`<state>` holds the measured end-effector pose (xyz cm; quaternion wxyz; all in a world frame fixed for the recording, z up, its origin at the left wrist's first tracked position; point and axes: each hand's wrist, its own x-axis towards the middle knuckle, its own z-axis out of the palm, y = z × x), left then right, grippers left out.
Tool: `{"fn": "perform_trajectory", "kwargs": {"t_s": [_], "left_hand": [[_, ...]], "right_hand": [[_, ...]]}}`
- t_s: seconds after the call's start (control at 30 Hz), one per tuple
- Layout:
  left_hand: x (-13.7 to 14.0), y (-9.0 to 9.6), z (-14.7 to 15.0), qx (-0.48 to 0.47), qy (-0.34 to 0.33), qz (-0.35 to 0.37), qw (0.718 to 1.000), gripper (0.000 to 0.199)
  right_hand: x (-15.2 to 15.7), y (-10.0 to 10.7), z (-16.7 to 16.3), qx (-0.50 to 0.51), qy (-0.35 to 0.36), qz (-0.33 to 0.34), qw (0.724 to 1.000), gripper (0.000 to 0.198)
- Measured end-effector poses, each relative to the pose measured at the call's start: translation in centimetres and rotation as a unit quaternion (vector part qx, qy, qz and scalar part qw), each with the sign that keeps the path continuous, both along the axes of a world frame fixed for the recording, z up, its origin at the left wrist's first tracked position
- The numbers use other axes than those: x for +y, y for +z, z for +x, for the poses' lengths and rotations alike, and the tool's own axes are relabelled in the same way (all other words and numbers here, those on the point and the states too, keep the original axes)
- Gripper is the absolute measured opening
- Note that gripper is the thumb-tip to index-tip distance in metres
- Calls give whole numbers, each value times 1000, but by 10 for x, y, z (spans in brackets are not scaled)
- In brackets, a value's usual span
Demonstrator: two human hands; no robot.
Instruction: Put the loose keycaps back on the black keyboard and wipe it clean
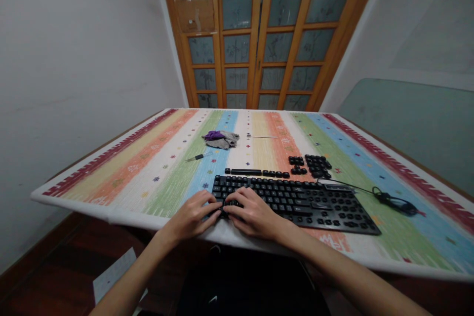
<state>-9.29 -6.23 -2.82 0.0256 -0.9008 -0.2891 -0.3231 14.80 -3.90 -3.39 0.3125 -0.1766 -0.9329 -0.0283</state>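
Both hands at near L corner of black kbd, fingertips close together

Head view: black kbd (292,200) lies flat on the striped tablecloth (166,168), near the table's front edge, running off to the R. L hand (196,215) is at its near L corner, fingers bent, thumb & fingertips close together. R hand (250,212) reaches over the front L part, fingers curled down, tips nearly meeting the L ones. Can't tell if either grips anything; the contact pt is too small & partly hidden by fingers.

Keycaps sit on most of the L & middle of the kbd; R end shows bare key sockets. Beyond the back edge: a row of loose caps w/ a long space bar (246,172), then loose keycaps (317,164) in small clusters to the R. Black cable (394,201) lies partly bundled on the R.

Farther back: small tool w/ black handle & wire ends (199,157), crumpled grey/purple cloth (222,139), thin rod-like tool (263,137) just R of it. Wood-framed glass doors (274,49) stand past the table.
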Motion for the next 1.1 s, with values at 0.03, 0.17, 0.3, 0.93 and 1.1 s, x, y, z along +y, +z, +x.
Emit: {"fn": "perform_trajectory", "kwargs": {"t_s": [0.03,0.17,0.3,0.93,1.1], "left_hand": [[0,1,0,2,-1,-2,1000,19],[0,1,1,5,-1,-13,1000,19],[1,-2,1,-46,-6,-53,998,18],[13,1,0,-68,-9,-135,988,13],[12,2,0,-53,-7,-133,990,16]], "right_hand": [[0,0,0,-3,1,1,1000,19],[0,-1,-1,-5,4,2,1000,20],[1,-2,-2,-10,4,1,1000,22],[-3,-4,-1,-24,-14,-21,999,24],[-3,-3,-1,-18,-14,-22,999,24]]}}
